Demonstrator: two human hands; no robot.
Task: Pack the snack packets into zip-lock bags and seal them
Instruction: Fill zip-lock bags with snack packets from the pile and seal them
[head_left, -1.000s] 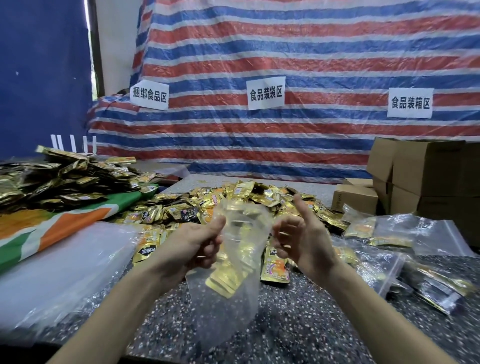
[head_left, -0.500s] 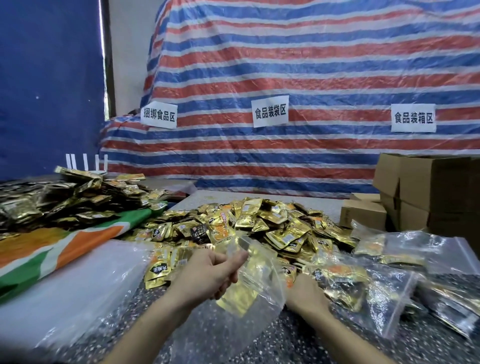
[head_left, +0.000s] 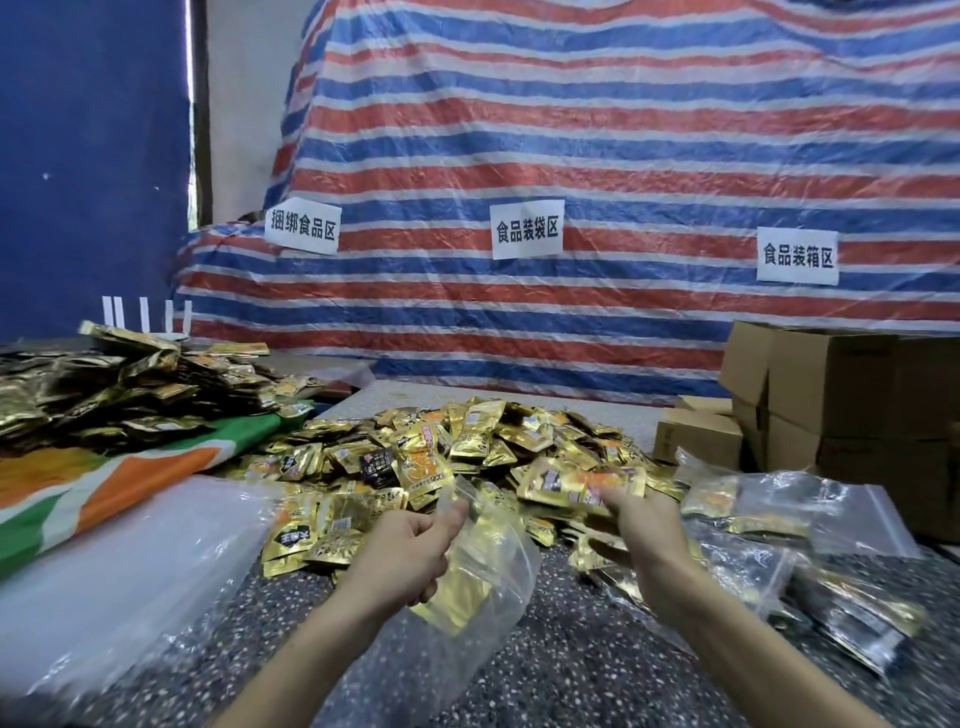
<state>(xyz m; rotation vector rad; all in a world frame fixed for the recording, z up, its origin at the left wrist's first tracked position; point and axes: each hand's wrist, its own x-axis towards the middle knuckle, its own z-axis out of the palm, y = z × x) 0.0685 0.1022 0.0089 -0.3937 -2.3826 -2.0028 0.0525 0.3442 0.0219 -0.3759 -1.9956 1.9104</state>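
At the far left a heap of gold packets (head_left: 119, 384) sits on a green, orange and white sheet (head_left: 130, 467), and nearer to me a stack of clear plastic (head_left: 104, 571) lies on the speckled worktop (head_left: 571, 649). Behind it all hangs a red, white and blue striped tarp (head_left: 597, 156) with three white paper signs; the middle sign (head_left: 527, 229) is straight ahead.

The left hand (head_left: 410, 556) holds a clear zip-lock bag (head_left: 483, 587) by its top edge, the thumb and fingers closed in a pinch grip on the plastic. The bag hangs down toward the worktop and already has gold packets inside it.

Just beyond the hands spreads the big pile of snack packets (head_left: 467, 447), gold with some orange and black labels. The right hand (head_left: 644, 530) is at the near right edge of that pile, its grip closed around a small bunch of packets (head_left: 582, 483) lifted a little above the rest, though these are blurred.

To the right lie several filled bags (head_left: 779, 525), some overlapping. Behind them, brown cardboard boxes (head_left: 841, 410) are stacked against the tarp.
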